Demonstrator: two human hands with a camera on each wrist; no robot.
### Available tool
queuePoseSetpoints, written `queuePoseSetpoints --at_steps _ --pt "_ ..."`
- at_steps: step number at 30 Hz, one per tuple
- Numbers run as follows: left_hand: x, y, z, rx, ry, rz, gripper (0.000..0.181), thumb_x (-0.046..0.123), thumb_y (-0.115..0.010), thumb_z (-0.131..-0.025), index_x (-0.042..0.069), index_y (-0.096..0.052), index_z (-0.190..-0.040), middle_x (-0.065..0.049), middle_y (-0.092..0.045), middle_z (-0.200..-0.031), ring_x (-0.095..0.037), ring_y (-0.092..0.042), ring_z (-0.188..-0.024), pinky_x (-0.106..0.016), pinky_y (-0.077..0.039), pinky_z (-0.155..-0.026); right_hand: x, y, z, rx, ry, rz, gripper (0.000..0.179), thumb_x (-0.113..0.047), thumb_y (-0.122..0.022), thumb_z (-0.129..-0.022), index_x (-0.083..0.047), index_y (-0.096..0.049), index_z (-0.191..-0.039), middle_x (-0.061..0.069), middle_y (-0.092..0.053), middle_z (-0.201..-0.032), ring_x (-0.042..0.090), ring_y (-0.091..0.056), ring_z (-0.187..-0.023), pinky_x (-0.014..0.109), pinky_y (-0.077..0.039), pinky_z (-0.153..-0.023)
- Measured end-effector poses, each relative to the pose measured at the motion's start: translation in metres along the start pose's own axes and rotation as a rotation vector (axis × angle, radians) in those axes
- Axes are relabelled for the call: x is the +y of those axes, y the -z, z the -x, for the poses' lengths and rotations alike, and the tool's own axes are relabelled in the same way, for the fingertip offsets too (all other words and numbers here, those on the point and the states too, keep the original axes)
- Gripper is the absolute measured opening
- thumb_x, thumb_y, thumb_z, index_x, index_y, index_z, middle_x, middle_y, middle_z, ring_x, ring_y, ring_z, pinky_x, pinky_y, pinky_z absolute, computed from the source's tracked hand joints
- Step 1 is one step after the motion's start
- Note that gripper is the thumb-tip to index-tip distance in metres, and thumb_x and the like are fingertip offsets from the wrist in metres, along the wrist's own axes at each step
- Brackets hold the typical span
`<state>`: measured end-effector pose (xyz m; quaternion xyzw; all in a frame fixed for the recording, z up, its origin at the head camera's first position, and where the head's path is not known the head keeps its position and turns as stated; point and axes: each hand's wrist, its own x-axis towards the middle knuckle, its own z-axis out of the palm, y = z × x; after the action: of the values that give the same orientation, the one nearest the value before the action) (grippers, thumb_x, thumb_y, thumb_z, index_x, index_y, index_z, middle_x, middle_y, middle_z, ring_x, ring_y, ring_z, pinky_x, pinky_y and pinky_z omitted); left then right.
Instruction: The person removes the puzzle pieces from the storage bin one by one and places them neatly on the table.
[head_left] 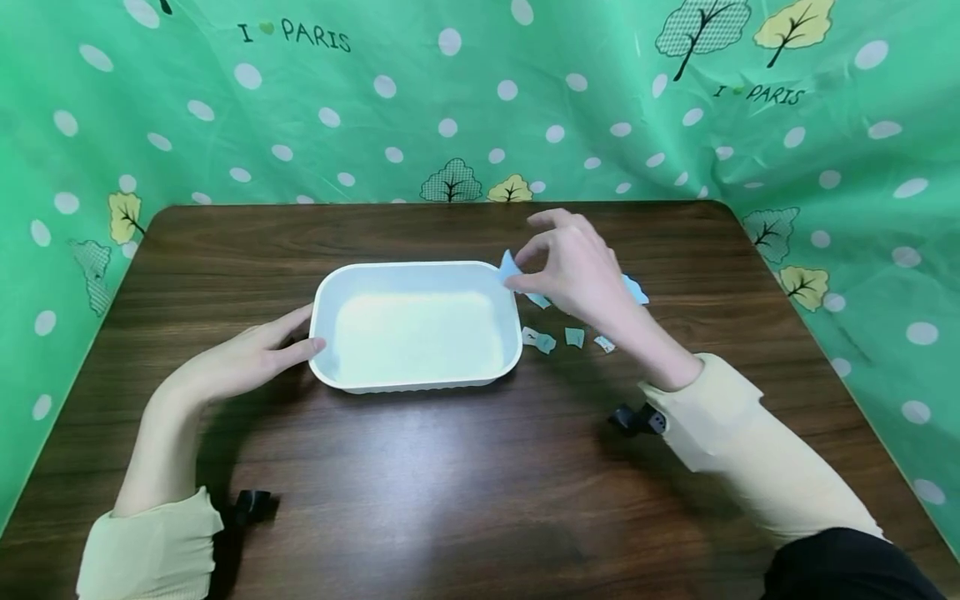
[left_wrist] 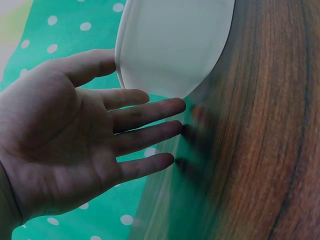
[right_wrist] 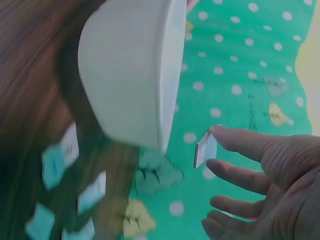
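A white plastic tray [head_left: 416, 387] sits on the brown table. My left hand [head_left: 243, 358] holds its left end, thumb over the rim and index finger by the outer wall. In the left wrist view, the other fingers of my left hand [left_wrist: 85, 125] spread out straight below. Beyond the tray's right end, my right hand [head_left: 573, 271] pinches a small light-blue piece [head_left: 508, 268] between thumb and index finger. The right wrist view shows that thin flat piece [right_wrist: 205, 148] apart from the tray wall [right_wrist: 127, 75], its pale edge visible.
Several small flat pieces lie right of the tray, among them a teal one [head_left: 574, 337] and a printed one [head_left: 604, 343]. A blue piece [head_left: 636, 289] shows behind my right wrist. Green dotted cloth [head_left: 450, 100] stands behind the table [head_left: 420, 483].
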<state>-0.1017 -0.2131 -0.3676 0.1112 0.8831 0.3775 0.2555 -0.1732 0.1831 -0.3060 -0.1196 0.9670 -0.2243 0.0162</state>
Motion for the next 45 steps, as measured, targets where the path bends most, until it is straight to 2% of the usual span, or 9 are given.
queuePoseSetpoints --at_steps 6,13,21,28,35,41,45 --pt "0.002 0.002 0.0 -0.006 0.011 -0.009 0.07 0.056 -0.048 -0.106 0.038 -0.015 -0.165 -0.004 -0.028 -0.17 -0.034 -0.026 -0.156 -0.066 -0.032 -0.117 0.033 0.026 0.01 0.0 -0.053 0.02 0.029 -0.036 -0.087 -0.08 -0.013 -0.083 -0.098 0.007 -0.059 -0.148 0.037 -0.05 -0.137 0.067 -0.044 -0.098" --pt "0.002 0.004 0.001 -0.015 0.03 0.007 0.069 0.059 -0.048 -0.104 0.045 -0.015 -0.163 -0.001 -0.027 -0.17 -0.033 -0.024 -0.156 -0.066 -0.031 -0.116 0.076 0.04 0.024 -0.046 -0.125 0.083 0.034 -0.037 -0.087 -0.081 -0.009 -0.082 -0.099 0.013 -0.057 -0.147 0.043 -0.048 -0.136 0.069 -0.042 -0.098" --pt "0.0 0.002 0.001 -0.012 0.039 -0.001 0.07 0.06 -0.048 -0.104 0.044 -0.014 -0.163 -0.002 -0.026 -0.171 -0.034 -0.024 -0.156 -0.066 -0.032 -0.116 0.118 0.041 0.034 -0.137 -0.178 0.155 0.034 -0.039 -0.086 -0.081 -0.009 -0.081 -0.096 0.018 -0.058 -0.146 0.045 -0.051 -0.133 0.063 -0.047 -0.087" --pt "0.0 -0.001 0.0 -0.008 0.021 -0.006 0.071 0.059 -0.048 -0.105 0.043 -0.013 -0.164 0.0 -0.024 -0.171 -0.033 -0.024 -0.156 -0.065 -0.032 -0.116 0.15 0.035 0.04 -0.208 -0.206 0.201 0.03 -0.038 -0.084 -0.083 -0.009 -0.08 -0.092 0.023 -0.054 -0.148 0.049 -0.048 -0.133 0.071 -0.045 -0.086" --pt "0.001 -0.001 0.001 -0.009 0.022 -0.007 0.07 0.058 -0.048 -0.105 0.042 -0.014 -0.164 -0.001 -0.026 -0.17 -0.032 -0.024 -0.156 -0.065 -0.033 -0.115 0.167 0.027 0.046 -0.217 -0.196 0.227 0.027 -0.033 -0.084 -0.084 -0.008 -0.081 -0.091 0.025 -0.055 -0.146 0.05 -0.047 -0.133 0.073 -0.044 -0.086" --pt "0.001 0.0 0.001 -0.008 0.02 -0.007 0.069 0.058 -0.048 -0.105 0.042 -0.014 -0.164 -0.002 -0.026 -0.171 -0.033 -0.024 -0.156 -0.066 -0.032 -0.116 0.17 0.025 0.047 -0.217 -0.184 0.235 0.026 -0.032 -0.084 -0.084 -0.007 -0.082 -0.092 0.026 -0.052 -0.147 0.051 -0.043 -0.133 0.077 -0.042 -0.086" --pt "0.002 0.001 0.001 -0.007 0.041 -0.009 0.07 0.06 -0.048 -0.104 0.044 -0.015 -0.163 -0.002 -0.026 -0.171 -0.034 -0.024 -0.156 -0.067 -0.032 -0.115 0.171 0.024 0.047 -0.231 -0.181 0.25 0.024 -0.031 -0.084 -0.085 -0.008 -0.082 -0.091 0.027 -0.051 -0.147 0.052 -0.042 -0.134 0.078 -0.041 -0.086"
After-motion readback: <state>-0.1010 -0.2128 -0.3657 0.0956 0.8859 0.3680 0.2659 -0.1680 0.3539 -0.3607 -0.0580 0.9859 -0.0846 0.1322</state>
